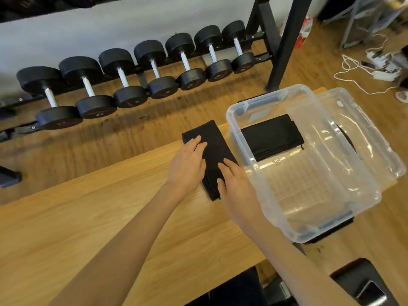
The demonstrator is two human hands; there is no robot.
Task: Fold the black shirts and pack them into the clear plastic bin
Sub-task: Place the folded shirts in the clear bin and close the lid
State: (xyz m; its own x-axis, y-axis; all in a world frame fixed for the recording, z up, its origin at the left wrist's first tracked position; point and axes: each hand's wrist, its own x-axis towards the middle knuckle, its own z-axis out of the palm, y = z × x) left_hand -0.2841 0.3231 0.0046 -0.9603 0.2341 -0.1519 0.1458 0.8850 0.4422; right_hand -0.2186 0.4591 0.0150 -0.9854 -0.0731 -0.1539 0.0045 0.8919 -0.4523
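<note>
folded shirt: black, on the wooden table, just left of the bin; long narrow strip, long axis running from near-right to far-left, far end overhanging the table's far edge
left hand: flat on the far-left part of the folded shirt, fingers straight and slightly spread, pressing down, gripping nothing
right hand: flat on the near-right part of the same shirt, fingers straight, thumb at the near end of the strip, pressing, gripping nothing
clear plastic bin: on the right end of the table, open top, long axis roughly near to far, tilted a little to the left at the far end
packed shirt: black, folded to a rectangle, lying flat on the bin floor in the far-left corner; long axis across the bin, near part of the floor bare with a moulded grid showing through
bin lid: clear, lying under and to the right of the bin, a small pale label near its far edge, text too small to read
dumbbells: seven black pairs on a low rack beyond the table, handles pointing near to far, heads shrinking left to right; reddish markings on the end faces, blurred, not legible
floor: wood, white cables and a power strip far right
writing: none readable anywhere in view
</note>
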